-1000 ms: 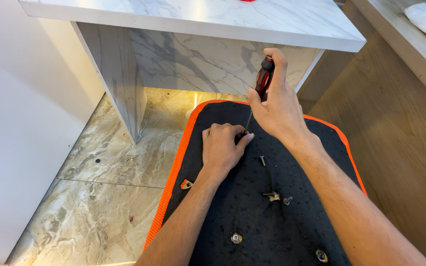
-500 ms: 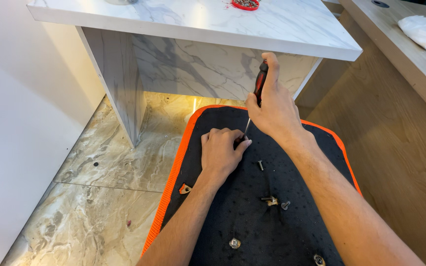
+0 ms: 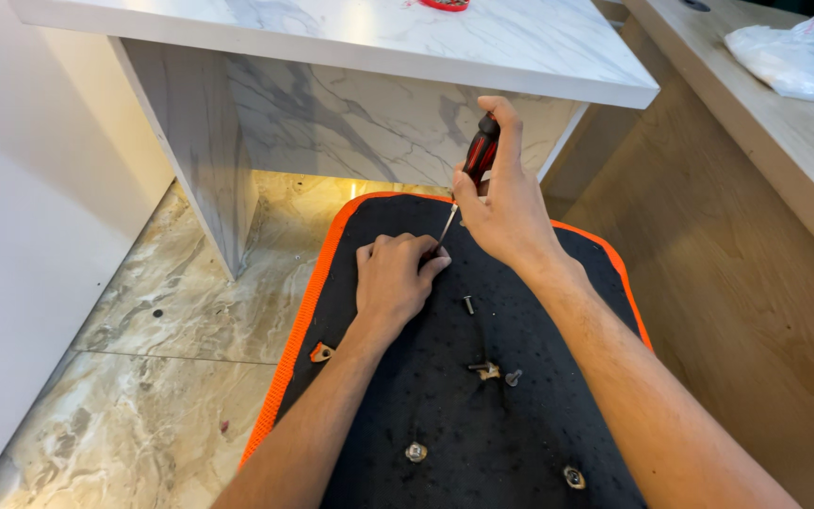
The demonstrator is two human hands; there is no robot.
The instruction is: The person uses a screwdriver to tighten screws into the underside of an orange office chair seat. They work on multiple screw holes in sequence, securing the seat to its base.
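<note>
My right hand [image 3: 506, 203] is closed around the red-and-black handle of a screwdriver [image 3: 468, 174], held steeply, its long axis slanting from the handle, up and away from me, down to the tip, nearer me and to my left. The thin metal shaft ends right at the fingertips of my left hand [image 3: 393, 278], which rests knuckles-up and curled on the black seat pad [image 3: 482, 434]; whether those fingers pinch a screw there I cannot tell, since the spot is hidden under them. So the working point lies directly under the left hand and just below and to the left of the right. On the pad nearer to me lie a loose screw [image 3: 468, 304], a small bracket [image 3: 485, 369] and two fixed fittings [image 3: 415, 451]. The pad has an orange border [image 3: 299, 330] and rests on a marble floor [image 3: 143, 396], with a marble-topped worktop [image 3: 350, 38] beyond it.
</note>
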